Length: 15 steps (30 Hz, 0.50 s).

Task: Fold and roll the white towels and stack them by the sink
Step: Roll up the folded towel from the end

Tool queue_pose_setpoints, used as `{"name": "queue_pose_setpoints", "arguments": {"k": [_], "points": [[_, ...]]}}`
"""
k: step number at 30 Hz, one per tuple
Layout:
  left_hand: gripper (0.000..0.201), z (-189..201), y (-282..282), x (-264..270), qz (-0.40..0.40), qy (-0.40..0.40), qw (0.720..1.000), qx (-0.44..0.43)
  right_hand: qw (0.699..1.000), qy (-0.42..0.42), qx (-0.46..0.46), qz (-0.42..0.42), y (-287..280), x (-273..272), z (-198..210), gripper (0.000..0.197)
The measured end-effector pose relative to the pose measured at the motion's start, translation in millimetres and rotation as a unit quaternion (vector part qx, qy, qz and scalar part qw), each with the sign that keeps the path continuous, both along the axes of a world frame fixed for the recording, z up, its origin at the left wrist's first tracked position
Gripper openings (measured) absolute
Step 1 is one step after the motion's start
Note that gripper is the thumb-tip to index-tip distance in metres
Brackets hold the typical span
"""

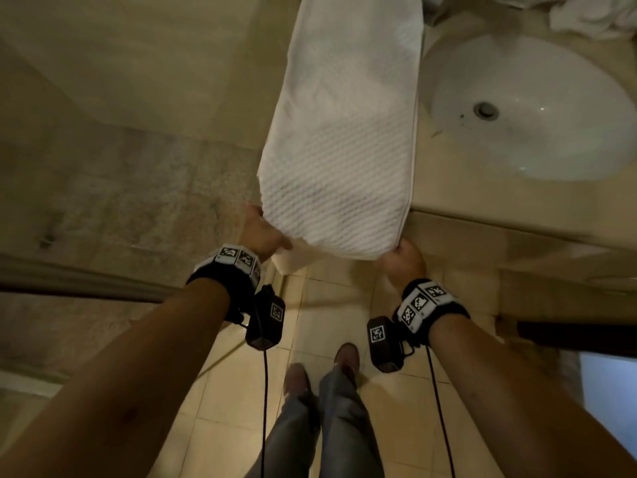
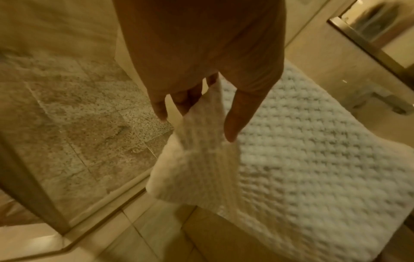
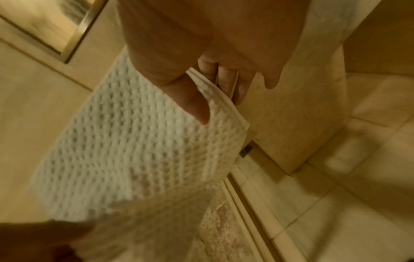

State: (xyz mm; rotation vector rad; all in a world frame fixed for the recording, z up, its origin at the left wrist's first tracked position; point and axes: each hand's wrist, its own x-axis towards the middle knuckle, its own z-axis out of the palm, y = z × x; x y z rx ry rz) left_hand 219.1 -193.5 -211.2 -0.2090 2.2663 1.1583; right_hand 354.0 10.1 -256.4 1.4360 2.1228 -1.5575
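Note:
A long white waffle-weave towel (image 1: 344, 139) lies folded lengthwise along the beige counter (image 1: 465, 198) left of the sink (image 1: 531, 108), its near end held off the counter's front edge. My left hand (image 1: 263, 232) pinches the near left corner, seen as the towel (image 2: 302, 159) between thumb and fingers of the left hand (image 2: 201, 113). My right hand (image 1: 403, 258) pinches the near right corner; in the right wrist view the right hand (image 3: 217, 94) has its thumb on top of the towel (image 3: 134, 150) and fingers beneath the hem.
More crumpled white towels (image 1: 593, 15) lie at the counter's back right, beyond the sink. A glass shower screen and speckled shower floor (image 1: 120, 174) are to the left. My legs and shoes (image 1: 324, 374) stand on beige floor tiles below.

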Motion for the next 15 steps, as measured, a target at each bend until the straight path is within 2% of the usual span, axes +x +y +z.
{"name": "queue_pose_setpoints", "arguments": {"k": [2, 4, 6, 10, 12, 15], "points": [[0.074, -2, -10, 7, -0.034, -0.017, 0.999, -0.013, 0.999, 0.009, -0.021, 0.030, -7, 12, -6, 0.038], [0.060, -1, -19, 14, -0.063, -0.056, 0.996, -0.031, 0.997, 0.007, -0.061, 0.038, -13, 21, -10, 0.050], [0.044, -1, -27, 21, -0.080, -0.087, 0.992, -0.038, 0.998, -0.004, -0.065, 0.028, -18, 27, -12, 0.041], [0.042, -6, -37, 36, -0.074, -0.108, 0.991, -0.031, 0.999, 0.001, -0.053, 0.004, -28, 36, -7, 0.024], [0.042, -7, -42, 41, -0.054, -0.120, 0.991, -0.026, 0.999, -0.002, -0.047, -0.016, -34, 43, -3, 0.026], [0.050, -1, -50, 49, -0.055, -0.084, 0.994, -0.037, 0.999, -0.007, -0.023, -0.036, -42, 55, 3, 0.037]]}}
